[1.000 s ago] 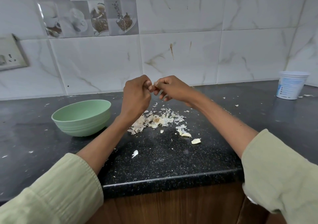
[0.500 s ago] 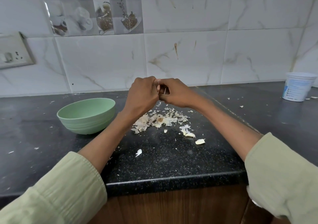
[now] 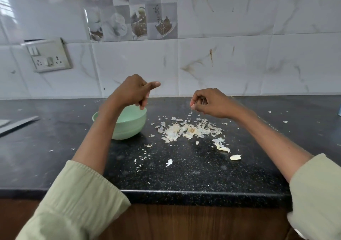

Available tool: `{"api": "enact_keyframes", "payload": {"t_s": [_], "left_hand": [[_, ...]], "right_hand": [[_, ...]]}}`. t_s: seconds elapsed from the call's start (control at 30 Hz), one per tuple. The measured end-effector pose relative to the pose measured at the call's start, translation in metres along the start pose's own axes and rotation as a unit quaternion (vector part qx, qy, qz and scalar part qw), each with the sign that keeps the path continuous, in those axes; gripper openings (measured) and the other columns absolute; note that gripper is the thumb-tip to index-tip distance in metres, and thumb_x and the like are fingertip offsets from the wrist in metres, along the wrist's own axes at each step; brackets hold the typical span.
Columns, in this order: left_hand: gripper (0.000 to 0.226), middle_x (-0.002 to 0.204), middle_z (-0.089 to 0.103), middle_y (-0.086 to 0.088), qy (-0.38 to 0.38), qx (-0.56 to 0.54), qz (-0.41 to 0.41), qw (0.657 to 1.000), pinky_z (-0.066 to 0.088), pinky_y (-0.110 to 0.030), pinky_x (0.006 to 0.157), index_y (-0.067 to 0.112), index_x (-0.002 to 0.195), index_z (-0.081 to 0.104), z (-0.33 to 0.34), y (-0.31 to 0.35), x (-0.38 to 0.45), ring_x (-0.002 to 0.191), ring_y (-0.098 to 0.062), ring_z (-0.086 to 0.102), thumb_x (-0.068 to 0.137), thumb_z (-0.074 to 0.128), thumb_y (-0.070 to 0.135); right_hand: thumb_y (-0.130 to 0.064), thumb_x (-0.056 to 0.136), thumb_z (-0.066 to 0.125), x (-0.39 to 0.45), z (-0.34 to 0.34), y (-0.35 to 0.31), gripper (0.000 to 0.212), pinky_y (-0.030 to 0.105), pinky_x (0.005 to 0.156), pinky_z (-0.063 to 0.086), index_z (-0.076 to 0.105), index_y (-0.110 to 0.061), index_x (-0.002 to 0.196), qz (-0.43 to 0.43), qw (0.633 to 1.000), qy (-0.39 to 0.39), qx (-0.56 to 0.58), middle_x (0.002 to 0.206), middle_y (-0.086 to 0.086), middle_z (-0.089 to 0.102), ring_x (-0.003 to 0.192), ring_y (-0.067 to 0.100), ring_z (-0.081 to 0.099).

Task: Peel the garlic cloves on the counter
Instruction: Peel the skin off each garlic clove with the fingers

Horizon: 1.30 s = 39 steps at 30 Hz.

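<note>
A: How is each grip sitting?
B: The left hand (image 3: 133,92) is hovering over the green bowl (image 3: 129,127), fingers curled; contents unclear. The right hand (image 3: 209,103) is curling too, possibly pinching peel.
A: And the garlic cloves?
B: Two cloves (image 3: 224,149) (image 3: 235,157) are lying on the desk (image 3: 184,175), right of the bowl, near the pile of peels (image 3: 186,130).

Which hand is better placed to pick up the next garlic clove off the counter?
Right. The right hand hangs nearer the cloves; the left hand is over the green bowl.
</note>
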State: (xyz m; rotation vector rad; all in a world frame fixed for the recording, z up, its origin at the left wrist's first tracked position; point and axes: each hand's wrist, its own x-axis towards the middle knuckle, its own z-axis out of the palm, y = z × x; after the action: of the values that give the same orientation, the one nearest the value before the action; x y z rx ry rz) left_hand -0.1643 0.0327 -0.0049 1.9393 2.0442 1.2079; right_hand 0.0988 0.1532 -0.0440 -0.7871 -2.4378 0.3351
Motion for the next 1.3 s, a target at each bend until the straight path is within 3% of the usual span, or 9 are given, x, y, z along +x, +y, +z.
{"api": "enact_keyframes", "payload": {"t_s": [0.13,0.3,0.47,0.57,0.67,0.83,0.93,1.1,1.3], "left_hand": [[0.064,0.053,0.068,-0.011,-0.020,0.009,-0.037,0.999,0.052,-0.028,0.059,0.003,0.063,0.062,-0.008,-0.014,0.001,0.045,-0.021,0.066,0.107,0.054,0.049],[0.066,0.056,0.071,0.001,0.021,0.128,-0.028,0.991,0.057,-0.038,0.085,0.014,0.055,0.074,-0.009,-0.013,0.002,0.061,-0.014,0.068,0.105,0.052,0.052],[0.068,0.057,0.071,-0.004,0.051,0.069,0.026,0.996,0.056,-0.037,0.079,0.013,0.057,0.069,0.011,-0.001,0.003,0.061,-0.022,0.070,0.105,0.050,0.057],[0.054,0.058,0.068,-0.001,0.010,0.028,0.120,0.992,0.055,-0.035,0.071,0.015,0.068,0.067,0.043,0.017,-0.001,0.056,-0.020,0.067,0.107,0.053,0.050],[0.027,0.070,0.066,0.006,-0.055,0.108,0.184,0.975,0.049,-0.034,0.064,0.018,0.090,0.062,0.074,0.034,-0.005,0.063,-0.014,0.063,0.108,0.057,0.039],[0.006,0.079,0.058,0.020,-0.082,0.160,0.245,0.953,0.042,-0.032,0.063,0.019,0.100,0.066,0.099,0.047,-0.013,0.078,-0.014,0.061,0.104,0.062,0.018],[0.007,0.081,0.061,0.016,-0.092,0.156,0.236,0.955,0.045,-0.033,0.065,0.017,0.101,0.069,0.101,0.041,-0.011,0.078,-0.015,0.062,0.102,0.063,0.016],[0.016,0.079,0.062,0.022,-0.091,0.131,0.212,0.964,0.053,-0.034,0.071,0.021,0.100,0.074,0.104,0.030,-0.006,0.081,-0.008,0.065,0.098,0.063,0.009],[0.021,0.090,0.073,0.008,-0.116,0.075,0.208,0.969,0.056,-0.037,0.080,0.020,0.098,0.075,0.112,0.023,-0.002,0.085,-0.006,0.066,0.094,0.066,0.002]], "right_hand": [[-0.018,0.097,0.072,0.000,-0.001,0.002,0.002,0.010,0.059,0.045,0.075,-0.018,0.098,0.012,1.000,-0.025,-0.002,0.075,-0.008,0.072,0.064,0.000,0.067],[-0.020,0.098,0.074,0.002,0.001,0.006,0.004,0.015,0.062,0.048,0.075,-0.017,0.097,0.025,0.999,-0.037,0.005,0.073,-0.007,0.075,0.066,0.006,0.071],[-0.027,0.098,0.073,-0.004,-0.008,0.004,0.013,0.024,0.070,0.054,0.077,-0.015,0.095,0.028,0.996,-0.067,0.042,0.077,0.000,0.076,0.069,0.012,0.073],[-0.034,0.096,0.074,-0.015,-0.033,0.004,0.022,0.021,0.069,0.054,0.080,-0.013,0.095,0.056,0.981,-0.159,0.095,0.079,0.004,0.075,0.071,0.012,0.068],[-0.022,0.088,0.078,-0.032,-0.063,0.008,0.030,0.024,0.071,0.053,0.076,-0.002,0.111,0.109,0.928,-0.331,0.129,0.088,0.007,0.075,0.074,0.014,0.065],[-0.021,0.084,0.082,-0.042,-0.067,-0.001,0.026,0.023,0.066,0.047,0.075,-0.010,0.106,0.154,0.864,-0.476,0.050,0.092,0.008,0.074,0.073,0.014,0.065],[-0.027,0.079,0.086,-0.038,-0.055,-0.013,0.032,0.018,0.060,0.045,0.074,-0.009,0.102,0.172,0.852,-0.494,0.005,0.085,0.004,0.074,0.070,0.010,0.067],[-0.014,0.087,0.082,-0.032,-0.044,-0.018,0.013,0.021,0.062,0.044,0.074,-0.010,0.098,0.158,0.855,-0.494,-0.021,0.084,0.005,0.075,0.068,0.009,0.066],[-0.016,0.092,0.078,-0.035,-0.058,-0.003,0.011,0.026,0.074,0.053,0.075,-0.012,0.102,0.118,0.914,-0.384,0.051,0.092,0.003,0.077,0.082,0.013,0.069]]}}
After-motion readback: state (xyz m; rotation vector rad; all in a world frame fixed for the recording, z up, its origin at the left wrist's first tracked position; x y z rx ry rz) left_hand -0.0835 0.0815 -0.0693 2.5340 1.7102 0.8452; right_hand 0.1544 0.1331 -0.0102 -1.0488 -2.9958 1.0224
